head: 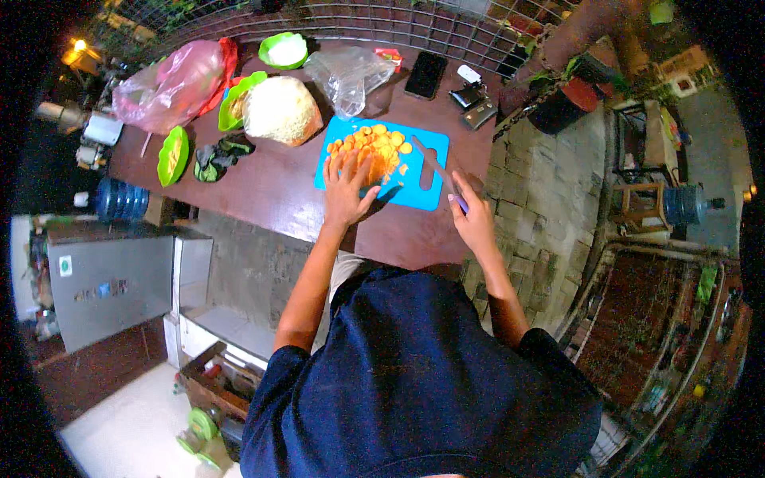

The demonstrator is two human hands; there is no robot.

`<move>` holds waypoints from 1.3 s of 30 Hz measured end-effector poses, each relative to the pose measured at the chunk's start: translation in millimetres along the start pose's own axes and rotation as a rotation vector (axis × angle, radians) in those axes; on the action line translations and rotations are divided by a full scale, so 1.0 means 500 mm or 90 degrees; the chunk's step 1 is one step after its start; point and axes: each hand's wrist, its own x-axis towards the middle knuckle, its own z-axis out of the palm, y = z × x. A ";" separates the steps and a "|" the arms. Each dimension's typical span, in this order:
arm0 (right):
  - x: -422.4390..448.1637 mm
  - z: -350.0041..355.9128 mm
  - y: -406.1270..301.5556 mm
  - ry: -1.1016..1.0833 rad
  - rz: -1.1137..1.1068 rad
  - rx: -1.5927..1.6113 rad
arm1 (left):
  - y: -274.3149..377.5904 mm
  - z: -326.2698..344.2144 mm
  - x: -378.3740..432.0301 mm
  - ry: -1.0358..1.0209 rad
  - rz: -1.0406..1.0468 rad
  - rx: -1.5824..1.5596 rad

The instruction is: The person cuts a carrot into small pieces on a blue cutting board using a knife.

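Observation:
Sliced carrots lie in a heap on a blue plastic cutting board. My left hand rests with spread fingers on the near left part of the heap; whether it grips any slice is hidden. In my right hand, at the board's right edge, is a knife held by its purple handle, its blade pointing up and left across the board's handle slot. Left of the board sits a clear bag of pale, shredded-looking food.
Green leaf-shaped dishes and dark leafy vegetables are on the table's left side, near a pink plastic bag. A clear plastic bag, a phone and small cases lie behind. Wire mesh borders the far edge.

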 end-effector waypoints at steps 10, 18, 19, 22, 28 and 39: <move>0.028 0.210 -0.004 0.163 0.143 0.116 | -0.008 0.019 0.013 0.018 0.089 -0.161; 0.051 0.275 -0.130 0.199 0.229 -0.091 | -0.026 0.012 0.005 -0.035 0.154 -0.279; 0.047 0.283 -0.134 0.209 0.244 -0.097 | -0.026 0.010 0.010 -0.045 0.164 -0.292; 0.056 0.309 -0.153 0.275 0.233 -0.104 | -0.035 0.020 0.016 -0.014 0.029 -0.408; 0.076 0.343 -0.193 0.229 0.253 -0.065 | -0.047 0.019 0.002 0.032 0.030 -0.379; 0.066 0.372 -0.132 0.220 0.239 -0.025 | -0.051 0.020 0.006 0.032 -0.006 -0.355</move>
